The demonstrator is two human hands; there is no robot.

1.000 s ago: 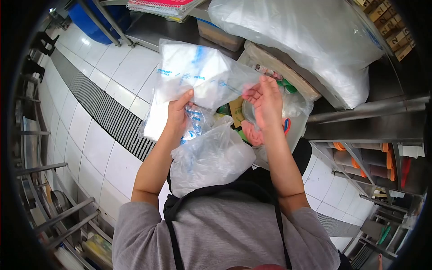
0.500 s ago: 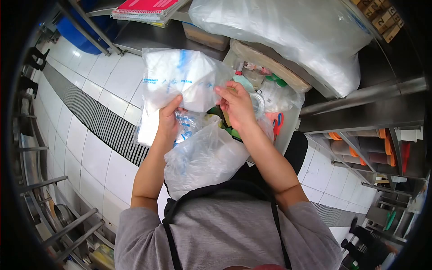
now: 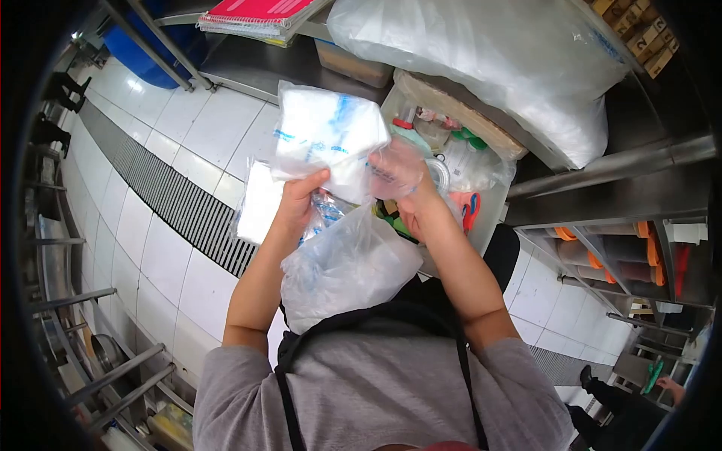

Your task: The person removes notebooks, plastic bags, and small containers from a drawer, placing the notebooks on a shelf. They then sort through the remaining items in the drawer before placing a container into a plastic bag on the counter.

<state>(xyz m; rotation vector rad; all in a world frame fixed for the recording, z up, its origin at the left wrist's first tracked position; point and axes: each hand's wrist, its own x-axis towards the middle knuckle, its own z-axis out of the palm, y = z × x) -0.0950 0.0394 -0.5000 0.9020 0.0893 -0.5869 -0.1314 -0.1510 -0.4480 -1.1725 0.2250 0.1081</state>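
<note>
A clear plastic bag with blue print (image 3: 331, 124), filled with folded white material, is raised in front of me. My left hand (image 3: 299, 199) is closed on its lower edge, thumb on top. My right hand (image 3: 402, 177) shows through the clear plastic at the bag's right end, fingers stretched out and thumb apart below. A second white packet (image 3: 259, 203) lies behind my left wrist. On my lap sits a crumpled translucent bag (image 3: 350, 263), just below both hands.
Right of my hands, an open bin (image 3: 492, 207) holds scissors (image 3: 471, 210), a tape roll (image 3: 437, 174) and green-lidded containers (image 3: 470, 139). A large plastic sack (image 3: 481, 60) and notebooks (image 3: 259, 16) rest on the steel shelf. A floor drain grate (image 3: 165, 188) runs at left; a person stands far right.
My right hand has gone from pinching the bag's edge to showing through its plastic, fingers extended. The filled bag has shifted right and tilted, uncovering more of the second white packet.
</note>
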